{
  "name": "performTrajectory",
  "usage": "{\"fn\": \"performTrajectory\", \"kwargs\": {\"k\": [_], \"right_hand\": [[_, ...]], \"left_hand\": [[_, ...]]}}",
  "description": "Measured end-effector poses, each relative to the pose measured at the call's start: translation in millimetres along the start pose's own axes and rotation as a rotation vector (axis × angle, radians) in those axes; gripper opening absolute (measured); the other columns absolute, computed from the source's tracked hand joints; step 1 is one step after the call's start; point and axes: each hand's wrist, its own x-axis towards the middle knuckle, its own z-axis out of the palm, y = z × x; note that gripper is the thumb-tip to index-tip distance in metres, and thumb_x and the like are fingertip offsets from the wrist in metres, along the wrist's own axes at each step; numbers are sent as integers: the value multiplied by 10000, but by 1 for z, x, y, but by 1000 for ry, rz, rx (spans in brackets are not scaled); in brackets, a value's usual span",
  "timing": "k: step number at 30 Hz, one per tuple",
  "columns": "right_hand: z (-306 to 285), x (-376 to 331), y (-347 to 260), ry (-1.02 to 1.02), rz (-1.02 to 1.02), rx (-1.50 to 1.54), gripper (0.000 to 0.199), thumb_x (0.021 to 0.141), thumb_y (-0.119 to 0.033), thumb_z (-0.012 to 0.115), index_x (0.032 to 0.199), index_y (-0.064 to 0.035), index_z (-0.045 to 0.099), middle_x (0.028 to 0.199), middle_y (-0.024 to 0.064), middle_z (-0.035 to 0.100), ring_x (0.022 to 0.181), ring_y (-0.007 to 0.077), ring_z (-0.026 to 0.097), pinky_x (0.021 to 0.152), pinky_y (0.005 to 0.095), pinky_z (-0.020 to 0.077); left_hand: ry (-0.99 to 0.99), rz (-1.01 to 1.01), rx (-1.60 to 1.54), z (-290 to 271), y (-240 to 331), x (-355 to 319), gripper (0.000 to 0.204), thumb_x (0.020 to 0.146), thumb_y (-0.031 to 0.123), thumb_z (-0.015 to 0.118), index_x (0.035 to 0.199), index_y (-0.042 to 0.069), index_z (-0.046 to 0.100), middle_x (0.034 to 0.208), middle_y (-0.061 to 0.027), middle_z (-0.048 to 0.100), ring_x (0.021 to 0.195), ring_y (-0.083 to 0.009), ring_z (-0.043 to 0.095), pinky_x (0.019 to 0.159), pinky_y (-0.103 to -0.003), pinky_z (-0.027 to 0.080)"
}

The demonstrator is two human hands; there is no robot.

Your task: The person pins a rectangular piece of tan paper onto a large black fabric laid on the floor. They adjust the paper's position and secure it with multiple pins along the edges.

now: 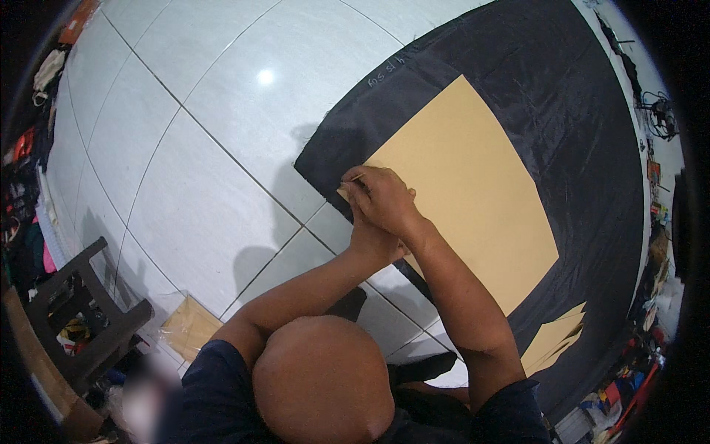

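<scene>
A large tan paper pattern piece (473, 185) lies flat on black fabric (592, 133). My right hand (384, 196) is at the pattern's left corner, fingers closed around a thin, light-coloured stick-like thing (358, 177); its exact kind is too small to tell. Beneath and nearer to me, my left hand (372, 240) rests at the same corner, crossed by the right one. Most of its fingers are hidden. A small tan tip of paper (342, 191) shows beside the fingertips, over the fabric's edge.
White tiled floor (185, 163) spreads left of the fabric. Smaller tan paper pieces (555, 340) are stacked on the fabric at right. A dark plastic stool (89, 318) and a clear-wrapped tan packet (190, 328) are at lower left. Clutter lines both sides.
</scene>
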Motion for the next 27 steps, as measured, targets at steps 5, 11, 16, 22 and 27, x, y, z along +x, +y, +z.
{"fn": "performTrajectory", "kwargs": {"k": [5, 11, 16, 22, 27], "right_hand": [[-2, -3, -7, 138, 104, 85, 261, 970, -159, 632, 1186, -22, 683, 960, 171, 747, 890, 335, 730, 821, 432, 559], [-30, -4, 4, 146, 308, 486, 537, 983, -181, 675, 1462, -24, 491, 996, 142, 735, 955, 180, 707, 868, 334, 543], [-19, -7, -6, 26, 79, 238, 351, 969, -151, 673, 1289, -14, 633, 1118, 150, 733, 1016, 255, 711, 876, 363, 553], [-16, -4, -22, 47, 90, 111, 204, 945, -133, 671, 1093, -3, 725, 1131, 185, 723, 1036, 340, 706, 898, 408, 556], [-8, -8, -8, 42, -10, 91, 221, 931, -145, 677, 1092, 0, 720, 1077, 198, 717, 1021, 380, 692, 897, 429, 544]], "left_hand": [[-29, 10, -37, 5, -3, 0, 1057, 813, 622, 720, 1591, 69, 268, 1584, -254, 303, 1481, -462, 234, 1124, -759, 99], [-324, -76, 115, -17, 7, 8, 1148, 733, 553, 823, 1597, 84, 230, 1625, -245, 238, 1528, -437, 159, 1102, -828, 69], [-157, -43, -111, -4, -3, 1, 1095, 739, 560, 805, 1596, 121, 283, 1634, -227, 250, 1549, -434, 114, 1138, -795, 63], [65, -22, -116, -9, 5, 2, 969, 802, 585, 752, 1521, 57, 376, 1534, -256, 339, 1447, -463, 264, 1134, -673, 167], [48, -14, -109, -4, 2, 3, 935, 849, 638, 671, 1528, 61, 387, 1543, -271, 325, 1435, -473, 269, 1134, -680, 133]]}}
